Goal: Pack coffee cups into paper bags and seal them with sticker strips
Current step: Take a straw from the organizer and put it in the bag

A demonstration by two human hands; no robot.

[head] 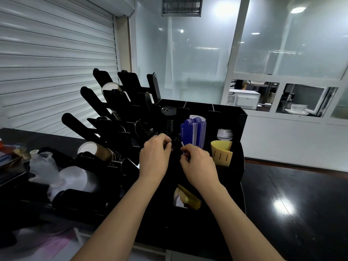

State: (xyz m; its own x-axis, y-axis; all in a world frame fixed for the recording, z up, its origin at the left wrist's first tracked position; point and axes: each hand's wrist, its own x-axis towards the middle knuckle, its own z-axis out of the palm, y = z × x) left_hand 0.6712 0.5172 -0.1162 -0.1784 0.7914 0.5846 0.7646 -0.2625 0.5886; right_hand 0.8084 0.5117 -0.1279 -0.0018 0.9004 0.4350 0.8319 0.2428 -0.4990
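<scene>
both hands work over the black organiser point(226, 113), left hand point(156, 149) and right hand point(195, 162) each pinching something small and dark, likely a sticker strip by the purple stack point(194, 131); thin, floppy, clingy, best held by its ends

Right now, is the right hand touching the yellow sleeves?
Apart. The head view shows the right hand left of the yellow sleeves, with a dark gap between them.

One head-worn wide-angle view looks forward and down from close above the counter point(293, 194), forearms reaching in from the bottom edge; straight lines bow at the margins, probably lens distortion.
</scene>
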